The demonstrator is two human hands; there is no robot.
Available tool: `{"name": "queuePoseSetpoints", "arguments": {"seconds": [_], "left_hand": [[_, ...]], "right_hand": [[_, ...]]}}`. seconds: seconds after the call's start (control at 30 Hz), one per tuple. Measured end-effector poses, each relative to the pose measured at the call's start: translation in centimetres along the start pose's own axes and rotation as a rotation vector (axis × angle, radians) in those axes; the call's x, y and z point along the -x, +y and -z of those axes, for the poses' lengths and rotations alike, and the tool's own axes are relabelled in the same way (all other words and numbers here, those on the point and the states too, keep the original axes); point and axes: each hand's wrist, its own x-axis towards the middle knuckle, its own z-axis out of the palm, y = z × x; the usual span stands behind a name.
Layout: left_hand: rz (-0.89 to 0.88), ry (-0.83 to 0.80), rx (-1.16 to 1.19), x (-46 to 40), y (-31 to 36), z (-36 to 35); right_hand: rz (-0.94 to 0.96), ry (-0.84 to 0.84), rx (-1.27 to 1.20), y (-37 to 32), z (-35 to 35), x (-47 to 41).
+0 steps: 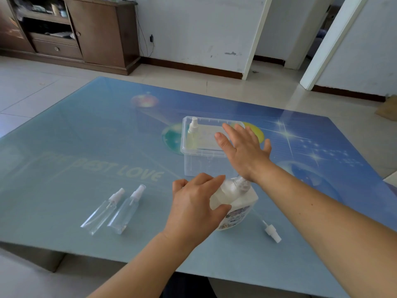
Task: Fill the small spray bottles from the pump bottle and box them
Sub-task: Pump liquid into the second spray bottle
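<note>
On tabletop (86, 147): pump bottle (236, 198), near edge, just before box (193, 155).
L hand (193, 203): fingers grasping pump bottle.
R hand (242, 147): fingers released, flat over box.
Box: 1 filled sprayer (192, 132) inside.
Empties (111, 209): 2, lying left.
Loose spray top (272, 231): right.

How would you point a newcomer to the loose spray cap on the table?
Start at the blue table and find the pump bottle near the front edge. Just right of it lies the spray cap, white, on its side, with a thin dip tube. Unlike the caps on the two empty bottles at left, it is attached to nothing.
</note>
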Motion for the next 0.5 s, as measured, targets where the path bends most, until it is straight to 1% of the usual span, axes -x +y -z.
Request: {"name": "queuePoseSetpoints", "arguments": {"seconds": [0.27, 0.5], "left_hand": [[0.027, -0.019, 0.015, 0.5, -0.3, -0.6], [0.013, -0.016, -0.008, -0.3, 0.4, 0.1]], "right_hand": [[-0.045, -0.036, -0.026, 0.7, -1.4, -0.4], [-0.01, 0.011, -0.03, 0.3, 0.2, -0.4]]}}
